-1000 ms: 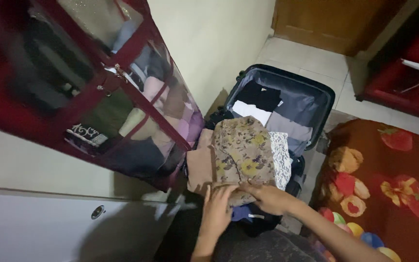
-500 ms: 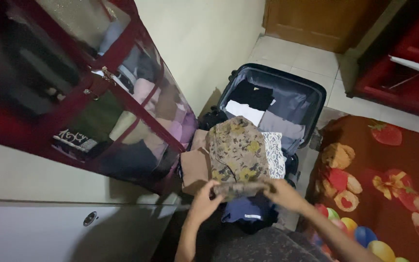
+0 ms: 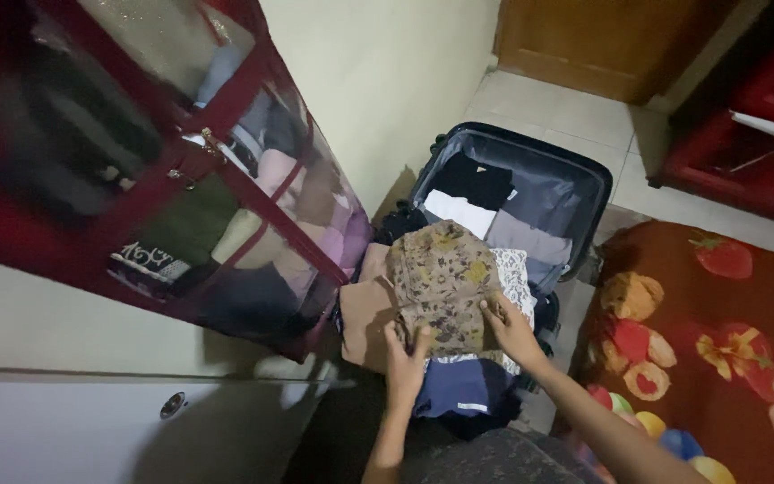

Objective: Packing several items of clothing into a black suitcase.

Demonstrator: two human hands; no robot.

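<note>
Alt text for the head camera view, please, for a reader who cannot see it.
Both hands, left hand and right hand, press on a folded floral garment atop a pile of clothes beside an open suitcase on a tiled floor. A red fabric wardrobe stands left, a patterned blanket right.

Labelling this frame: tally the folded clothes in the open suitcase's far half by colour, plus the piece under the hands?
Black folded piece: 1
White folded piece: 1
Grey folded piece: 1
Floral brown garment, under left hand and right hand: 1
Total: 4
</note>
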